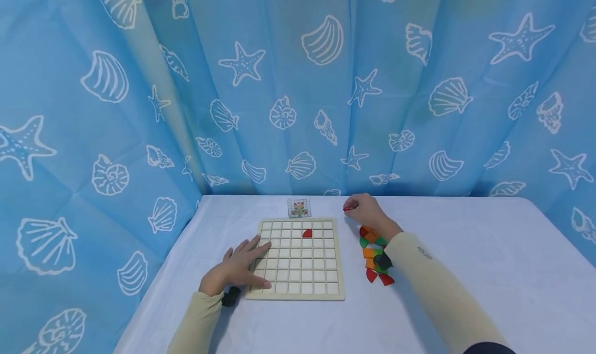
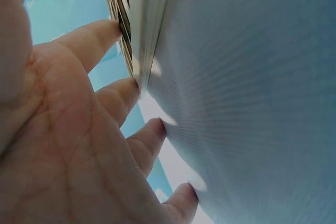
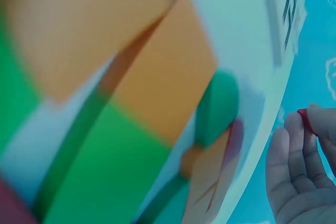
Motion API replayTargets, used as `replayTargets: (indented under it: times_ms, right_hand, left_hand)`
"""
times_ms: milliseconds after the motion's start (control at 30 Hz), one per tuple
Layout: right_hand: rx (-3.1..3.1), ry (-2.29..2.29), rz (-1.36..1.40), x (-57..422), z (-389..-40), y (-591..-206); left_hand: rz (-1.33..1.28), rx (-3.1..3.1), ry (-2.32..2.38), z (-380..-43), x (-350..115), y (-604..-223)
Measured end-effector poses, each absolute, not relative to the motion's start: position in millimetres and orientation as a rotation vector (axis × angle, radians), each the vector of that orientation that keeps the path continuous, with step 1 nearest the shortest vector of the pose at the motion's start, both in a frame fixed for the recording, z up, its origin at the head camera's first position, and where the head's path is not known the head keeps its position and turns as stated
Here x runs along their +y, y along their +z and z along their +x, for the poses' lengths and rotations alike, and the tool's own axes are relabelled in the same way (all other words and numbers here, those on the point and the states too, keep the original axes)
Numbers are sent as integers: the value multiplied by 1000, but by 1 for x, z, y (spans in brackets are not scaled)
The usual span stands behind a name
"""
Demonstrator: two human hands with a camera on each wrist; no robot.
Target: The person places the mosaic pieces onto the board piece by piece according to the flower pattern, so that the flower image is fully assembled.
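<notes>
A pale wooden grid board (image 1: 295,296) lies on the white table, and one red quarter-round piece (image 1: 307,233) sits in a cell of its upper part. My left hand (image 1: 242,265) rests spread over the board's left edge; in the left wrist view its fingers (image 2: 100,43) touch the board's rim and the tablecloth. Beyond the board's upper right corner, my right hand (image 1: 365,209) pinches a small red piece (image 3: 305,119) between thumb and fingers, above the table. Most of that piece is hidden by the fingertips.
A pile of orange, green and red pieces (image 1: 371,253) lies right of the board, partly under the right forearm. A small pattern card (image 1: 299,208) showing a coloured figure on a grid lies behind the board. A blue shell-print curtain (image 1: 298,111) hangs behind the table.
</notes>
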State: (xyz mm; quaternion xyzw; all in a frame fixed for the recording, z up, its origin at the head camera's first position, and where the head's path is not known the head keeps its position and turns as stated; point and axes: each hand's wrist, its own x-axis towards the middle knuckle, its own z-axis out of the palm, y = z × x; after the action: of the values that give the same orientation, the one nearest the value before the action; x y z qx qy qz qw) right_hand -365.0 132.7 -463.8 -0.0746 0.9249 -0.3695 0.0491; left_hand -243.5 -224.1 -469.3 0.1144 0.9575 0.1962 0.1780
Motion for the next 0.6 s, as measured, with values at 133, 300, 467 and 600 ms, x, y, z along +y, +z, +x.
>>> replayTargets:
  times_ms: [133,300,467,600]
  right_hand:
    - [2817,-1179,-265,118,-363,-461]
    - [2807,-1195,-303,99,-359,-457]
    - [2749,-1268,-318,85,-358,-460]
    - [2719,-1292,-288,73,-357,-465]
  left_hand:
    - [310,2705,560,-244,-223,-469]
    - [297,2704,555,-244,-222,-470]
    - [302,2706,547,-243,-223,-470]
    - [314,2706,553,-242,-224,-470]
